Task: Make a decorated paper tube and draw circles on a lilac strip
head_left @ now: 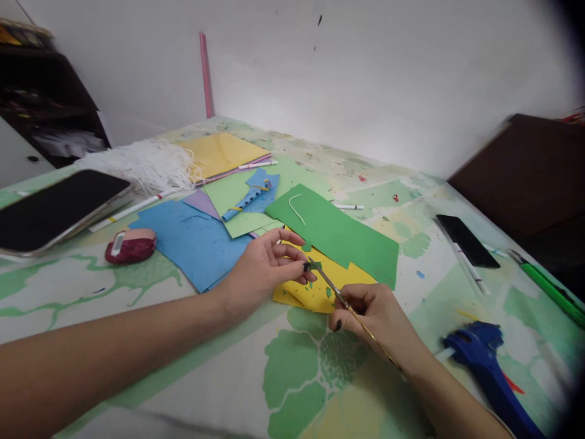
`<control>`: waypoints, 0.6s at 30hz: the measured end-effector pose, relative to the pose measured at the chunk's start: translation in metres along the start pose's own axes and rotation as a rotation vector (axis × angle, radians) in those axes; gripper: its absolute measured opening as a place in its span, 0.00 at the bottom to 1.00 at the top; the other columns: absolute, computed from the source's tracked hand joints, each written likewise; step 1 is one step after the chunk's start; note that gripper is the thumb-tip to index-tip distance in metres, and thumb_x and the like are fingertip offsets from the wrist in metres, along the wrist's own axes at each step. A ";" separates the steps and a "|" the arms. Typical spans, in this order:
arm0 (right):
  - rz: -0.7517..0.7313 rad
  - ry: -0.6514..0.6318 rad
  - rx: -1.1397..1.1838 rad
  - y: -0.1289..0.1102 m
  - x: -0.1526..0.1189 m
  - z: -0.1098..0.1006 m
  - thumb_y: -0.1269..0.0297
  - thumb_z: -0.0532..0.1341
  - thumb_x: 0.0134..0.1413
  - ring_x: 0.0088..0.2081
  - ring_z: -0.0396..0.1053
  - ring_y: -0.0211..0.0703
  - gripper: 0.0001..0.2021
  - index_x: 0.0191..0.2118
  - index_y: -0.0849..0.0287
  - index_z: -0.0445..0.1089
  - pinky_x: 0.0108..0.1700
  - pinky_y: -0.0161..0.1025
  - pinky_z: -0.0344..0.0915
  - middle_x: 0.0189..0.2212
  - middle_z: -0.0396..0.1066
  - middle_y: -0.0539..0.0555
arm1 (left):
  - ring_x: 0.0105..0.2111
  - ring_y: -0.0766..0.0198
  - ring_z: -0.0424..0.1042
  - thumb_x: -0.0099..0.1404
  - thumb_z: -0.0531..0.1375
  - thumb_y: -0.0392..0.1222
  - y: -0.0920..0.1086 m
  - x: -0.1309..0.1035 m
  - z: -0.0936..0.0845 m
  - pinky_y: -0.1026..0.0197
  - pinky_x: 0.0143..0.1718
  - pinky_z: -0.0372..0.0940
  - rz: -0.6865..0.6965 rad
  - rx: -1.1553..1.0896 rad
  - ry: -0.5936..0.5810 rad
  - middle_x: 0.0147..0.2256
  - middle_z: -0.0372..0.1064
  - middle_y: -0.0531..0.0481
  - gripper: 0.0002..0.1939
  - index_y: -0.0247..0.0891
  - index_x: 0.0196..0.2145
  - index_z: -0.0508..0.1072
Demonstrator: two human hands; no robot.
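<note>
My left hand (269,262) pinches a tiny piece of green paper (316,266) between thumb and fingertips. In my right hand (370,311) are slim scissors (340,296) with a gold-coloured handle, seen nearly edge-on. Their silver tip meets the green piece. Directly below both hands lies a sheet of yellow paper (297,296), sprinkled with small green snippets. A larger green sheet (342,228) with a notched lower edge overlaps it, and a short white string rests on top. Beyond my left hand is a rolled blue paper tube (247,202) with dark dots and yellow bands.
Blue sheets (196,244), light green paper (237,225) and a yellow-orange stack (223,152) spread leftward. White string (146,164), a phone (59,210) and a maroon-pink device (131,246) sit left. Rightward are a blue glue gun (484,353), another black phone (467,241) and a green cutter (551,291).
</note>
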State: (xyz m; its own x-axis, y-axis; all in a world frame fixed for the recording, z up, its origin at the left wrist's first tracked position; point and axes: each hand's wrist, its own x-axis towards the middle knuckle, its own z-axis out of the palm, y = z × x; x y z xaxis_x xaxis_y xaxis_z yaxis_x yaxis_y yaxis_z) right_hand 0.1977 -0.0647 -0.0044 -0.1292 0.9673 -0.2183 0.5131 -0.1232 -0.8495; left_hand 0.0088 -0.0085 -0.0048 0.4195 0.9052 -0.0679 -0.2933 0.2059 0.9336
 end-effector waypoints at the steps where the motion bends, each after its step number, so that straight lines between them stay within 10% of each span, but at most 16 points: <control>1: -0.004 0.002 -0.004 0.000 0.000 0.000 0.49 0.67 0.37 0.20 0.41 0.30 0.23 0.16 0.60 0.56 0.20 0.33 0.37 0.15 0.43 0.43 | 0.28 0.66 0.75 0.55 0.63 0.31 0.000 0.000 0.000 0.66 0.31 0.67 0.001 0.001 0.007 0.28 0.68 0.56 0.15 0.36 0.38 0.63; 18: 0.009 -0.029 -0.049 -0.001 -0.001 -0.001 0.44 0.65 0.37 0.18 0.43 0.31 0.23 0.17 0.61 0.63 0.20 0.34 0.38 0.13 0.46 0.43 | 0.28 0.65 0.75 0.54 0.63 0.30 -0.001 0.000 -0.002 0.66 0.33 0.68 -0.011 -0.031 0.015 0.29 0.68 0.55 0.15 0.35 0.38 0.63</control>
State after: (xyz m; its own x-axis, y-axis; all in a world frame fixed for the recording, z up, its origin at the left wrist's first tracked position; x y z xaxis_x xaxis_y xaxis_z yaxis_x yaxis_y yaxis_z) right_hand 0.1983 -0.0649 -0.0022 -0.1486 0.9593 -0.2399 0.5555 -0.1197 -0.8228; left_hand 0.0077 -0.0079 -0.0061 0.4096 0.9085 -0.0835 -0.3155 0.2270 0.9214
